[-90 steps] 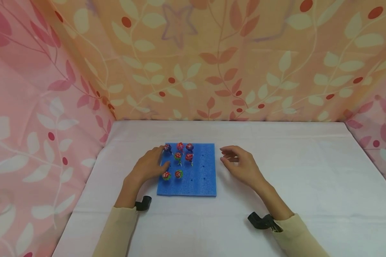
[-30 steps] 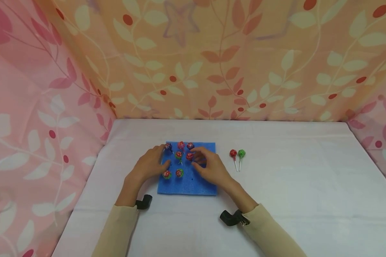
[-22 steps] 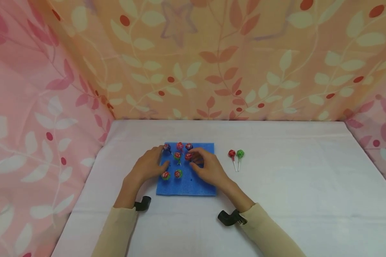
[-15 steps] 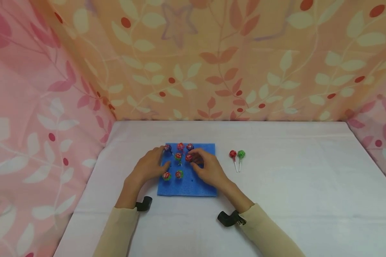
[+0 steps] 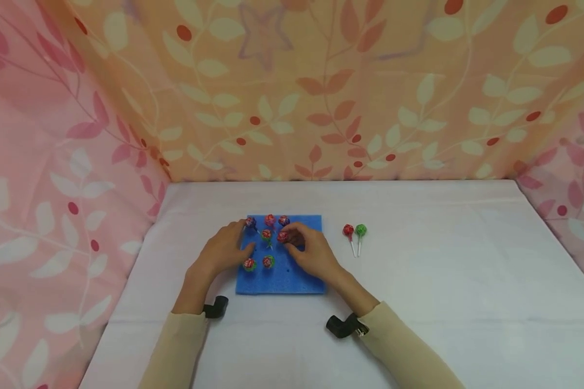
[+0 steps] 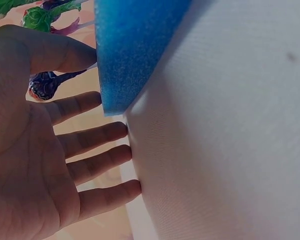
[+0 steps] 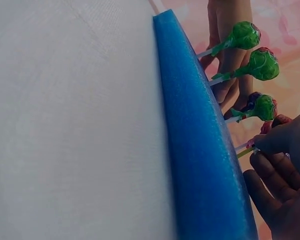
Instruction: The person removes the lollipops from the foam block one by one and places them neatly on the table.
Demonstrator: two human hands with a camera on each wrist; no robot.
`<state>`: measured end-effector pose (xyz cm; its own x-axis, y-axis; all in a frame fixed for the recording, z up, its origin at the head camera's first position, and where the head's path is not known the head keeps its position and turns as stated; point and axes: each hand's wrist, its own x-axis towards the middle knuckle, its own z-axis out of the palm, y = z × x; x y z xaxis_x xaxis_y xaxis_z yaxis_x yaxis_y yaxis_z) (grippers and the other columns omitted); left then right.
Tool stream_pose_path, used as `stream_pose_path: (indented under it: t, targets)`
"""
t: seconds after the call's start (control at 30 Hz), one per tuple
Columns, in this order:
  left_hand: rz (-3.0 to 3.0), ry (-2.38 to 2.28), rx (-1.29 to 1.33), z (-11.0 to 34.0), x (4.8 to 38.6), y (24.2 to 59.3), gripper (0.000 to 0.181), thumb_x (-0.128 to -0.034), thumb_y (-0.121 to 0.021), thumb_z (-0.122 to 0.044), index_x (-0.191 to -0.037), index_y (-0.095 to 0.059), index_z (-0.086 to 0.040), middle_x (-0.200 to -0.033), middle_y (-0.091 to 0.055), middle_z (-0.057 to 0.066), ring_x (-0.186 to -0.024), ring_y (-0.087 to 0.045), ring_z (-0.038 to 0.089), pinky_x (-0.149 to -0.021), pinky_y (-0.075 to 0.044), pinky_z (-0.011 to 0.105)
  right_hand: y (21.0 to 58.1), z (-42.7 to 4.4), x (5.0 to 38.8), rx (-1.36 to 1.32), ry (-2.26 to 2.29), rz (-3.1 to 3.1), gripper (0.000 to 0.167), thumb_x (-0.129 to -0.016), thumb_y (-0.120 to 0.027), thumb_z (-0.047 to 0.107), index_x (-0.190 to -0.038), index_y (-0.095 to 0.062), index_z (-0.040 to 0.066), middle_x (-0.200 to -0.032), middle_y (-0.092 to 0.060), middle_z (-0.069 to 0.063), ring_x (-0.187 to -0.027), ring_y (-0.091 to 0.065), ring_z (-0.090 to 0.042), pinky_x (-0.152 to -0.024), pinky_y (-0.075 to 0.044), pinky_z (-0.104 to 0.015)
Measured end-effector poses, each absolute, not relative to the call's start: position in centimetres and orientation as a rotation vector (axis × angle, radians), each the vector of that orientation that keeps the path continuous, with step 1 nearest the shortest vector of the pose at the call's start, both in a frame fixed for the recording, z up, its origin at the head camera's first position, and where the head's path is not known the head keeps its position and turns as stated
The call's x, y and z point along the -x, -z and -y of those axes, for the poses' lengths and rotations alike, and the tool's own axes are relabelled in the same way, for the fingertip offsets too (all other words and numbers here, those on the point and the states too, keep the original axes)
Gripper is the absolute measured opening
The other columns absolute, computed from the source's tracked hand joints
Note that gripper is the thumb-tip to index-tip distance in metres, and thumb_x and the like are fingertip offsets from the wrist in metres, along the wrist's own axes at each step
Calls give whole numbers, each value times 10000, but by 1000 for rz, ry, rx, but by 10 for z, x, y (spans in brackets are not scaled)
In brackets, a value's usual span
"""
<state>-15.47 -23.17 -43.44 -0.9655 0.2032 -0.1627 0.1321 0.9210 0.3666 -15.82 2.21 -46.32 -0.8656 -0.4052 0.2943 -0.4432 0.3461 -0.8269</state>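
Note:
A blue foam board (image 5: pixel 302 283) lies on the white table, with several lollipops standing in it by their sticks. The right hand (image 5: pixel 313 253) reaches over the board and pinches a red-wrapped lollipop (image 5: pixel 282 236) between thumb and forefinger. In the right wrist view, that hand (image 7: pixel 285 175) grips low on the stick, close to the foam. At the board's left side, the left hand (image 5: pixel 224 248) has its thumb touching the top and its fingers spread along the edge. A dark-wrapped lollipop (image 6: pixel 43 86) stands between left thumb and forefinger without being gripped.
A red lollipop (image 5: pixel 348 230) and a green lollipop (image 5: pixel 360 230) lie side by side to the right of the board. Small holes (image 5: pixel 287 270) show in the foam. Patterned cloth (image 5: pixel 331 97) walls the table's back and sides.
Over three seconds the right hand has moved left from beside the board to the red-wrapped lollipop, uncovering two lollipops on the table. The left hand has stayed put; little differs over the last second.

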Motion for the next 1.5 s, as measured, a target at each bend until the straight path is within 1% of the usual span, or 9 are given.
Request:
stream_pose_path:
  t: [0.23,0.4,0.5,0.67,0.73,0.9,1.0,1.4,1.5]
  targets:
    - [-2879,-540,-246,231,153,436,778,-1018,-615,-366,-1619,-332,39,-1621,-458,279,-1504,-451,480,-1213,-414,641,463,-22,156,-778,-1592,2533,262,-960,-741,28,-1211,-694,89,-1063,-780,-77,-970,-764,-196,-889,-654,-364]
    - [-2891,-534,-256,229,152,435,765,-1014,-617,-358,-1610,-349,42,-1606,-474,286,-1489,-468,485,-1196,-429,649,462,-22,152,-752,-1589,2511,267,-965,-747,56,-1220,-694,115,-1070,-775,-54,-981,-750,-184,-848,-651,-327]
    - [-2893,-528,-258,229,152,435,765,-1016,-615,-358,-1609,-347,45,-1603,-477,287,-1487,-471,483,-1194,-432,648,460,-23,150,-724,-1587,2511,269,-973,-743,70,-1231,-690,123,-1085,-769,-47,-1008,-743,-184,-847,-648,-318]
    - [-2895,-524,-244,229,151,435,772,-1018,-613,-363,-1613,-341,46,-1610,-470,284,-1493,-463,480,-1202,-426,644,456,-24,148,-703,-1613,2494,273,-968,-754,74,-1227,-695,135,-1087,-775,-41,-1021,-742,-180,-855,-654,-356]
    - [-2893,-526,-235,229,150,435,775,-1017,-615,-366,-1615,-340,43,-1615,-465,281,-1497,-459,478,-1207,-421,643,454,-25,147,-709,-1620,2481,272,-964,-759,74,-1222,-697,132,-1089,-783,-42,-1020,-749,-181,-857,-655,-356]
    - [-2880,-530,-233,229,151,435,777,-1021,-607,-371,-1621,-332,38,-1632,-443,283,-1518,-432,479,-1220,-403,646,451,-33,144,-716,-1615,2460,279,-950,-765,48,-1214,-696,105,-1086,-793,-64,-1000,-769,-192,-858,-653,-291]
    - [-2881,-521,-235,229,152,435,778,-1021,-607,-374,-1620,-332,40,-1627,-449,284,-1513,-438,479,-1217,-408,643,449,-39,144,-697,-1616,2460,279,-950,-760,38,-1214,-693,94,-1074,-790,-73,-985,-770,-195,-850,-651,-276]
    - [-2894,-535,-242,230,152,433,778,-1020,-607,-377,-1617,-336,41,-1616,-462,285,-1498,-455,485,-1203,-424,644,446,-61,143,-623,-1621,2442,325,-941,-762,29,-1250,-685,93,-1107,-790,-88,-1003,-770,-229,-816,-673,-367]
    - [-2897,-530,-241,230,153,433,773,-1021,-604,-373,-1616,-337,42,-1613,-466,285,-1496,-457,486,-1202,-424,645,445,-69,142,-617,-1624,2419,338,-936,-762,16,-1257,-681,85,-1109,-793,-97,-993,-769,-239,-810,-671,-338]
